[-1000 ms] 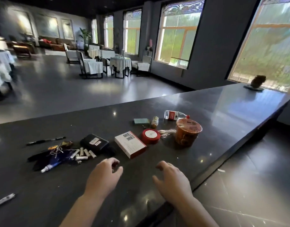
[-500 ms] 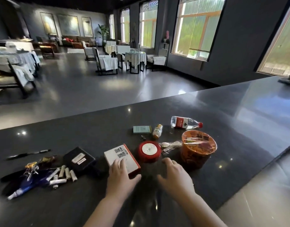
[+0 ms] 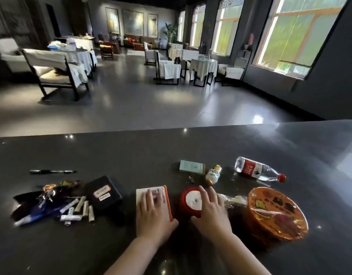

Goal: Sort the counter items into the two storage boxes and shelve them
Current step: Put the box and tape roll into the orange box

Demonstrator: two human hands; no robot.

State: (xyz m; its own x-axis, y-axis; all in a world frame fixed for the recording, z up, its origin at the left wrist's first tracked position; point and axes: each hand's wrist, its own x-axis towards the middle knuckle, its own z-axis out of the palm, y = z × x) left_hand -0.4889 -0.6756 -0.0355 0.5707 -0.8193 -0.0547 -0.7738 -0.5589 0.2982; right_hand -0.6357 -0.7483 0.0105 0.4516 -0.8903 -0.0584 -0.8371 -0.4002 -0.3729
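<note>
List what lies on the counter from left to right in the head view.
Pen → pile of keys and batteries → black case → white box under the left hand → red tape roll under the right hand → orange noodle bowl.

Left hand [image 3: 154, 213] hides near half of white box [image 3: 151, 195]. Right hand [image 3: 212, 210] hides right side of red tape roll [image 3: 188, 203]. Both forearms cut off at bottom edge. Surface [image 3: 131, 155] cut off left, right, bottom. Clutter at lower left blurred; labels unreadable.
</note>
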